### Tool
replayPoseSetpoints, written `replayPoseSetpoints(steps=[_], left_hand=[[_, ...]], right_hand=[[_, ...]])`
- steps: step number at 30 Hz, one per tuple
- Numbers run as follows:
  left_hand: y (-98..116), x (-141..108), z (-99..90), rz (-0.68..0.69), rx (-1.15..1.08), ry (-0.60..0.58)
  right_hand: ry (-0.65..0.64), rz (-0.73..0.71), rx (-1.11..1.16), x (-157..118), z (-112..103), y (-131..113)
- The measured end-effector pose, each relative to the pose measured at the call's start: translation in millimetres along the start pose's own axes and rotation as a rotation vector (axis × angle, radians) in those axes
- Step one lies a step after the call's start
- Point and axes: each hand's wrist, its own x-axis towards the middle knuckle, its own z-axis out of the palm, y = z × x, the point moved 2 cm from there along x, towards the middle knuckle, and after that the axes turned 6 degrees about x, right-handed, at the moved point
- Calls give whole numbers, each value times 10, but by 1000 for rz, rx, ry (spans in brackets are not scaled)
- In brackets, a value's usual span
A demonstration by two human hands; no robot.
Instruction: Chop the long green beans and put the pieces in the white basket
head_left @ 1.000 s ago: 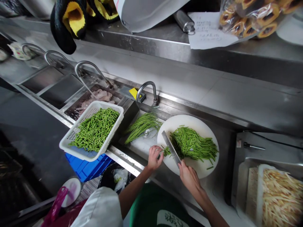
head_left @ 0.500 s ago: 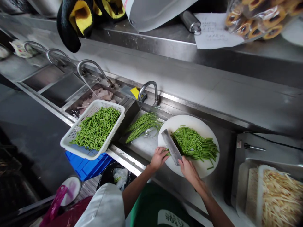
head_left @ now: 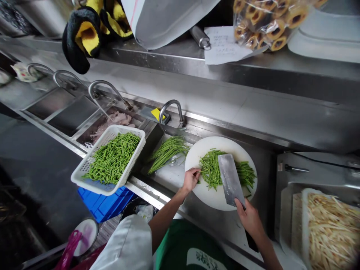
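Observation:
My right hand (head_left: 249,215) grips the handle of a cleaver (head_left: 231,178), its broad blade lying over the cut green beans (head_left: 212,170) on a round white cutting board (head_left: 219,204). The blade hides part of the pile, which shows on both sides of it. At the board's left edge my left hand (head_left: 191,179) is closed in a pinch on a bit of green bean, largely hidden by the fingers. Just left of the board, uncut long beans (head_left: 168,152) lie in the sink. Farther left stands a white perforated basket (head_left: 80,176) heaped with cut beans (head_left: 115,157).
A curved faucet (head_left: 180,110) rises behind the board. Pinkish meat (head_left: 119,119) sits under running water in another basin. To the right is a tub of pale strips (head_left: 332,228). A steel shelf (head_left: 174,62) overhangs the back, with a bag of tubular pastries (head_left: 267,22).
The cleaver has moved right from the board's left side to over the bean pile, its blade turned flatter. My left hand stays near the board's left edge. The view has shifted slightly.

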Motion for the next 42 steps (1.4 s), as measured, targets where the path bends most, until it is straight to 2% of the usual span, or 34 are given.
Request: replayPoseSetpoints(steps=[2, 4, 7, 9, 12, 15, 21, 27, 31, 34, 36, 37, 39, 42], left_hand=[[59, 84, 81, 16, -2, -37], [105, 118, 76, 68, 25, -29], [89, 54, -108, 92, 121, 125], [14, -57, -251, 40, 189, 151], [-102, -265, -331, 2, 265, -3], [-124, -417, -241, 26, 310, -112], [22, -391, 26, 37, 307, -197], [71, -346, 66, 54, 287, -253], [121, -349, 76, 147, 294, -268], [255, -169, 34, 232, 297, -120], [384, 85, 23, 207, 340, 0], [454, 239, 45, 160, 381, 20], [602, 546, 166, 36, 485, -45], [823, 826, 507, -68, 632, -338]], right_hand=[[24, 17, 13, -88, -59, 77], [53, 26, 10, -174, -100, 147], [86, 45, 9, -288, -131, 252], [103, 47, 23, -343, -133, 320], [155, 55, 31, -390, -124, 394], [172, 84, 35, -412, -110, 399], [135, 103, 42, -462, -103, 325], [167, 89, 31, -519, -95, 416], [186, 101, 38, -563, -97, 484], [183, 139, 40, -615, -128, 557], [187, 162, 36, -667, -171, 637], [188, 177, 31, -701, -195, 689], [196, 237, 12, -781, -245, 817], [223, 345, 10, -918, -294, 1021]])
